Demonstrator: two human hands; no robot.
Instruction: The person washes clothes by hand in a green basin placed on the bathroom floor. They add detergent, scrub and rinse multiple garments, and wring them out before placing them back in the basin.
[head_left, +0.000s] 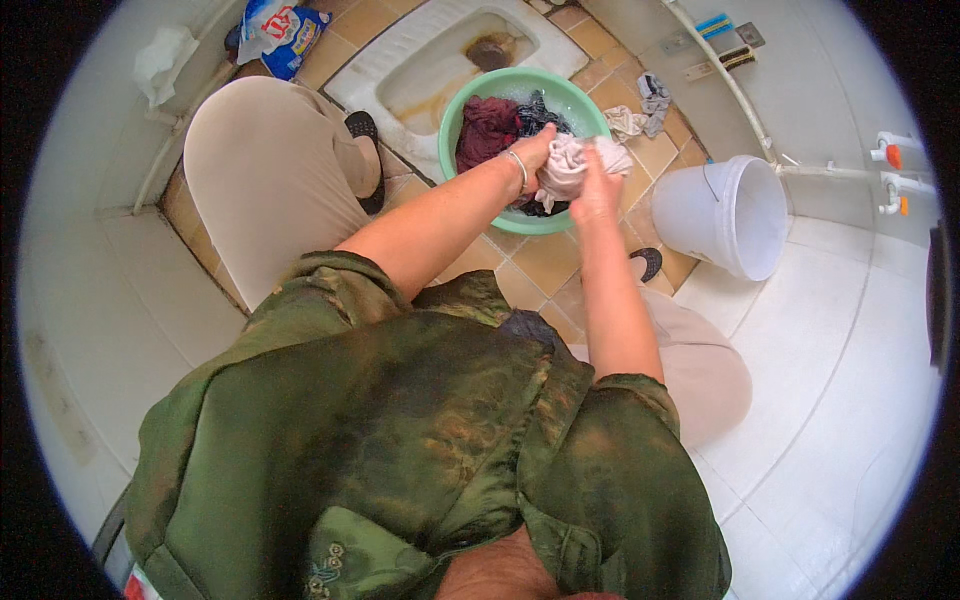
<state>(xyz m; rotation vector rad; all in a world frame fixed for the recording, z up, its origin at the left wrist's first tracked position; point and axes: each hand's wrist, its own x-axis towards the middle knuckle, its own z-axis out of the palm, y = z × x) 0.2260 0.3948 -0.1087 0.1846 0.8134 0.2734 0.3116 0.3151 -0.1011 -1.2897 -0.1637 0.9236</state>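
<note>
A bunched pale pink cloth (564, 166) is gripped between my two hands above a green plastic basin (448, 142). My left hand (534, 157), with a bracelet at the wrist, holds its left side. On the other side my right hand (598, 187) grips the cloth and looks blurred. Inside the basin lie a dark red garment (487, 127) and a black patterned garment (537, 114), with some suds on the water. The cloth and my hands hide part of the basin's right side.
A white squat toilet (367, 82) adjoins the basin. A white bucket (686, 199) lies tipped at the right, near wall taps (892, 154). Small pale cloths (626, 124) rest on the tiled floor (536, 259). A blue and white plastic bag (289, 37) stands at upper left.
</note>
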